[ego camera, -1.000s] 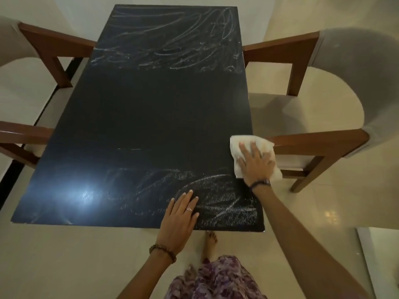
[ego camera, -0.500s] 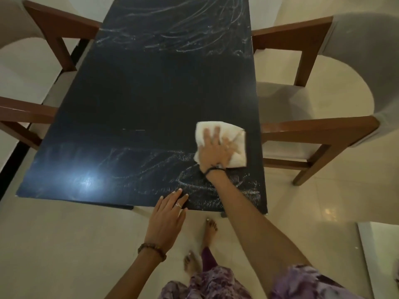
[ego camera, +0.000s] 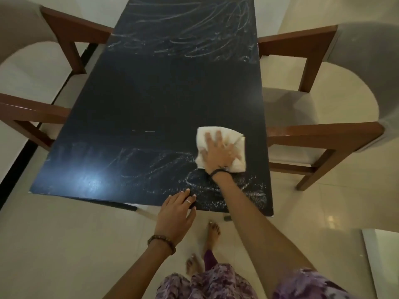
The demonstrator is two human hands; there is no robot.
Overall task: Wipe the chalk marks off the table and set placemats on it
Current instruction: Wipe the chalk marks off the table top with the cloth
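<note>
Chalk marks (ego camera: 216, 182) smear the near end of the dark bench (ego camera: 172, 100), just below the white cloth (ego camera: 220, 134) that the right hand (ego camera: 219, 151) presses flat under spread fingers, while the left hand (ego camera: 176, 209) rests open, holding nothing, on the near edge. More scribbles (ego camera: 183, 33) cover the far end between the two chairs (ego camera: 319, 108), and no placemats are in view. Wiping well likely means firm, overlapping strokes over the near patch, refolding the cloth once it loads with dust.
</note>
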